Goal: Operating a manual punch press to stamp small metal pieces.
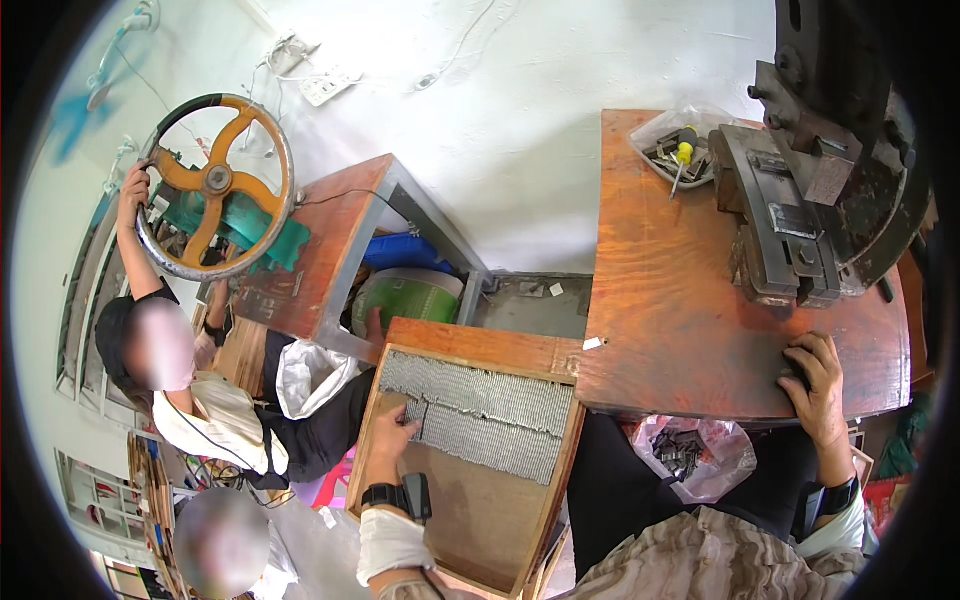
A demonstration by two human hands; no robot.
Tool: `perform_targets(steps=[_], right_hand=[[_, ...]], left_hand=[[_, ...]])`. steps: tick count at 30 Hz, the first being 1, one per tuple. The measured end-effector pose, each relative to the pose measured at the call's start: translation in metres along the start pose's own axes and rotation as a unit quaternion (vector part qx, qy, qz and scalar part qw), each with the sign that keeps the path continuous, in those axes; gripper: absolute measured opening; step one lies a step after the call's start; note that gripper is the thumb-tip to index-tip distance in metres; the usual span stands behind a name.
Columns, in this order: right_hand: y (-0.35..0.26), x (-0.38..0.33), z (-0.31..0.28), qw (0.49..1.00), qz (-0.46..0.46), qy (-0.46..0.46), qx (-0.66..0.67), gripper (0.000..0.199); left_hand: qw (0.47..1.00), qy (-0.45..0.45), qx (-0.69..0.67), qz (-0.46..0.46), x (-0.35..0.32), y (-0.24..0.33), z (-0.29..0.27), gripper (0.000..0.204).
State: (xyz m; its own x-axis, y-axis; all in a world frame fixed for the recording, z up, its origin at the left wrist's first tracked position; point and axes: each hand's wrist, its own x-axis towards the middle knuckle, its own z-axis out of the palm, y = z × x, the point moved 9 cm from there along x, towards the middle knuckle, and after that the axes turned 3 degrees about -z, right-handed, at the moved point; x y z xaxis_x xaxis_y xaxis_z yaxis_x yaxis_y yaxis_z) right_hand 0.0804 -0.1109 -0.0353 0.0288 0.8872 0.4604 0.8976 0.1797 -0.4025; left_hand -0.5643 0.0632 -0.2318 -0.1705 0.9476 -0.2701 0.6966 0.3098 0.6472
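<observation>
A shallow wooden tray (pixel 470 520) lies to my left, with rows of thin grey metal pieces (pixel 490 405) packed side by side across its far part. My left hand (pixel 388 430) reaches over its left side, fingers closed at the left end of the nearer row. What they hold, if anything, is too small to make out. On the wooden worktable (pixel 670 330), near its front edge, rests my right hand (pixel 818 385), fingers loosely bent and apart, nothing visible in it. Beyond it stands a dark metal press (pixel 790 220) with a block above its bed.
A plastic tub (pixel 650 135) of metal parts and a yellow-handled screwdriver (pixel 686 147) sit beside the press. Between my legs hangs a clear bag (pixel 715 455) of metal pieces. At left, a person in a black cap grips a large handwheel (pixel 217 180); another person sits lower left.
</observation>
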Motion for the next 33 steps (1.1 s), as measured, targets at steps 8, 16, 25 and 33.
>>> perform_targets(steps=[8,16,25,33], right_hand=[[-0.003,0.001,-0.001,1.000,-0.015,0.017,-0.001,0.032],[0.001,-0.002,-0.005,0.999,-0.010,0.025,-0.044,0.036],[0.000,-0.008,-0.015,0.996,-0.069,0.047,-0.018,0.031],[0.002,-0.013,-0.019,0.994,-0.091,0.055,0.004,0.029]], left_hand=[[0.979,0.117,0.146,0.084,-0.002,-0.001,-0.004,0.055],[0.990,0.126,-0.033,-0.050,-0.028,0.027,-0.029,0.039],[0.923,-0.135,-0.270,0.241,-0.113,0.410,0.087,0.038],[0.927,-0.121,-0.074,0.347,-0.168,0.585,0.201,0.035]])
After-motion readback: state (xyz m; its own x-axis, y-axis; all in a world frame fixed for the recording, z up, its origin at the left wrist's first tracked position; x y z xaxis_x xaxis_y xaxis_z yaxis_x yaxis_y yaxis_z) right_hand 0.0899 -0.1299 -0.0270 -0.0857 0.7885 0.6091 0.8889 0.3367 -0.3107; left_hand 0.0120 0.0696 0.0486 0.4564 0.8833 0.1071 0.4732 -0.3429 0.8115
